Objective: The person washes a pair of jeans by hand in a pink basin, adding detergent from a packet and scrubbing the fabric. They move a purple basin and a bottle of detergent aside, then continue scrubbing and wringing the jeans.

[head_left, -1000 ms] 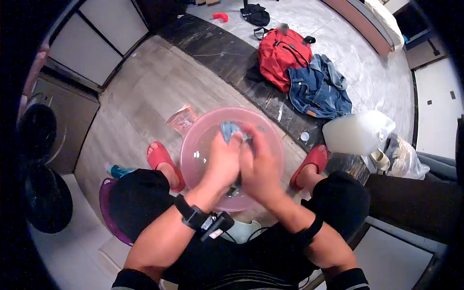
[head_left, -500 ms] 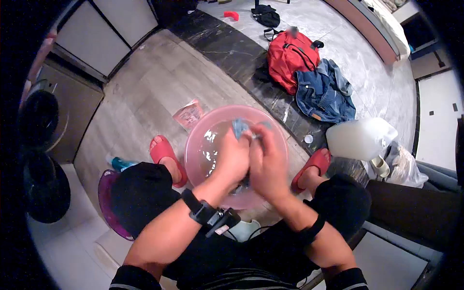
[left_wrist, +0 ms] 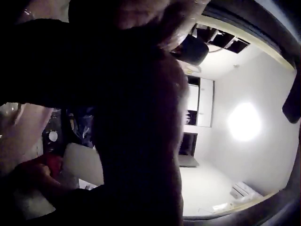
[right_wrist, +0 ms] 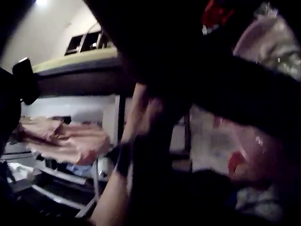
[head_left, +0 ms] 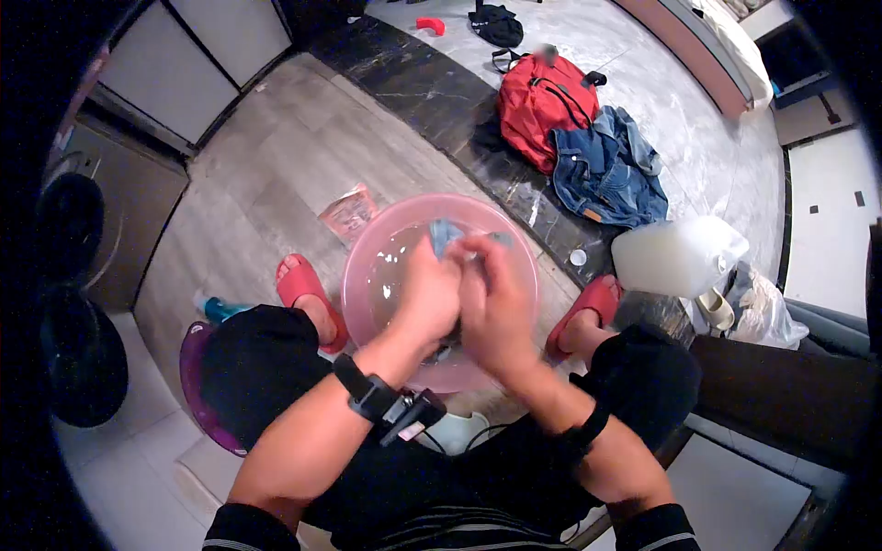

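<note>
Over a round pink basin [head_left: 356, 266] of cloudy water, the two hands meet and work a wet light-blue cloth [head_left: 444, 234]. The left hand [head_left: 430, 292] grips it, with a bunched end standing out beyond the thumb side. Pressed close against it, the right hand [head_left: 496, 298] has its fingers curled over the same cloth; a small blue-grey bit shows past its fingertips. Most of the cloth is hidden between the palms. Something dark lies in the water below the wrists. Both wrist views are very dark, though the right one catches the basin's pink wall [right_wrist: 254, 146].
A pink printed packet [head_left: 349, 213] lies by the basin's far left rim. Red slippers [head_left: 310, 298] are on the feet at either side. To the right stand a white plastic jug [head_left: 675, 255] and a small cap [head_left: 578, 258]; beyond are a denim garment [head_left: 611, 170] and a red backpack [head_left: 547, 106].
Both hands stay together over the basin, blurred by small quick rubbing movements. The bunched cloth end shifts slightly between them. The head view swings a little and comes back.
</note>
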### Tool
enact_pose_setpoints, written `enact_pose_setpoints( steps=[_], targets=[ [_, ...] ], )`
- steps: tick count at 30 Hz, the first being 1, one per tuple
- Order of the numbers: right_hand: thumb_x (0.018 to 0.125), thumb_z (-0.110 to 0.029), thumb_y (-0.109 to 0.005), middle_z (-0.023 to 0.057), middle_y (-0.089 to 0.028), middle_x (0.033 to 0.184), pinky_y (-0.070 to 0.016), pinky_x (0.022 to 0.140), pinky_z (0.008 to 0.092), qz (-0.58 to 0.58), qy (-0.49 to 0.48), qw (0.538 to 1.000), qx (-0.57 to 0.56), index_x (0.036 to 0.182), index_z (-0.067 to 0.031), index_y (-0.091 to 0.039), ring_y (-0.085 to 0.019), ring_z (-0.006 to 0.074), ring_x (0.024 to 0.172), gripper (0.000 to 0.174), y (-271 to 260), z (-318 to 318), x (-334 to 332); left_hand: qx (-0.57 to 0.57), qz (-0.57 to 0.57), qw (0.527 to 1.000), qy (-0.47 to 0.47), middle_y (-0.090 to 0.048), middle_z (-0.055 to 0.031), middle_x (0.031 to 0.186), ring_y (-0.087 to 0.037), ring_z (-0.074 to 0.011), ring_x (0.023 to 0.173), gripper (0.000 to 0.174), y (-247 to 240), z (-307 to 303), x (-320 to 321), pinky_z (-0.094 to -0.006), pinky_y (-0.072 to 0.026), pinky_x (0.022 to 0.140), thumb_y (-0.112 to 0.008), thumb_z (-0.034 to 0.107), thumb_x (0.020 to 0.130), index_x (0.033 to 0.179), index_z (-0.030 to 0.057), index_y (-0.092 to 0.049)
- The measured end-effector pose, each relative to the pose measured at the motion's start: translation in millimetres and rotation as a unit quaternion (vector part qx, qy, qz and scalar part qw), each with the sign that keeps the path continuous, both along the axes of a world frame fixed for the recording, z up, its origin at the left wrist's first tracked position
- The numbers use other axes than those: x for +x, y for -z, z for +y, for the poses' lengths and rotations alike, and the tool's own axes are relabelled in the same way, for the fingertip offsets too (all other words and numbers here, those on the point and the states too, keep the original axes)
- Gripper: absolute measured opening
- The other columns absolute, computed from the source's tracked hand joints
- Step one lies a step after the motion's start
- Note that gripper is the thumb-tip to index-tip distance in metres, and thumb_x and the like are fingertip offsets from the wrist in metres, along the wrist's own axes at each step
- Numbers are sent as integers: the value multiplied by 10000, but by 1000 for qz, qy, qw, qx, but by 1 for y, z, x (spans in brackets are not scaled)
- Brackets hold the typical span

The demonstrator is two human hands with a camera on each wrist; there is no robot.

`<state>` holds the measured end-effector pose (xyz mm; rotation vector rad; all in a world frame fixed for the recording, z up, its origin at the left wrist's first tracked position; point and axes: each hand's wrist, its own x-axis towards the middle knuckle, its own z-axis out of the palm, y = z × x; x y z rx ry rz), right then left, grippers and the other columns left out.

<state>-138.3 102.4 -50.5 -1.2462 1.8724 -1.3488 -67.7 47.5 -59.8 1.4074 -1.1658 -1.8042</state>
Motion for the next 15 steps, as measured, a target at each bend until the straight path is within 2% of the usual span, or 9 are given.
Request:
enact_pose_setpoints(
  steps=[3, 4, 7, 8, 11, 15],
  targets=[
    [854, -62, -489, 215, -640, 976, -484, 805, 447, 2, 79, 996, 45, 1091, -67, -550, -629, 395, 898, 244, -3, -20, -33, -111, -20, 992, 58, -614, -61, 932, -556, -134, 837, 193, -10, 9, -4, -316, -482, 726, -531, 126, 902, 1058, 18, -565],
    [855, -63, -493, 218, -639, 982, -481, 810, 449, 28, 77, 994, 68, 1115, -72, -538, -628, 391, 910, 263, -3, -17, -23, -104, -38, 993, 50, -614, -63, 933, -556, -138, 831, 201, -12, 3, -5, -316, -480, 725, -526, 122, 903, 1069, 15, -561],
    [873, -107, -480, 213, -639, 966, -484, 766, 454, 50, -9, 998, 23, 1128, -66, -533, -632, 378, 867, 264, -5, 8, 3, -29, -101, 990, 91, -613, -72, 941, -561, -148, 842, 242, -6, -8, 3, -309, -476, 745, -503, 172, 934, 1099, 1, -551],
    [869, -99, -481, 213, -639, 941, -486, 760, 453, 9, -12, 1000, 11, 1118, -76, -540, -635, 375, 853, 257, -1, 3, -5, -23, -49, 998, 34, -628, -135, 928, -594, -200, 856, 231, -5, 2, 1, -354, -466, 748, -485, 164, 933, 1067, -15, -543],
    [855, -67, -492, 213, -647, 930, -496, 777, 441, -16, 80, 995, 53, 1105, -104, -548, -649, 370, 867, 259, 0, -19, -36, -143, -45, 987, 64, -631, -119, 933, -589, -178, 841, 223, -8, 12, -4, -347, -471, 740, -482, 148, 934, 1068, -20, -543],
    [865, -91, -482, 216, -647, 860, -498, 694, 448, 38, 1, 998, -56, 1107, -98, -543, -639, 388, 792, 249, 7, 4, 7, -14, -15, 999, 39, -633, -121, 902, -593, -188, 829, 246, -3, -5, 4, -338, -474, 750, -482, 177, 938, 1067, -23, -545]
  ],
)
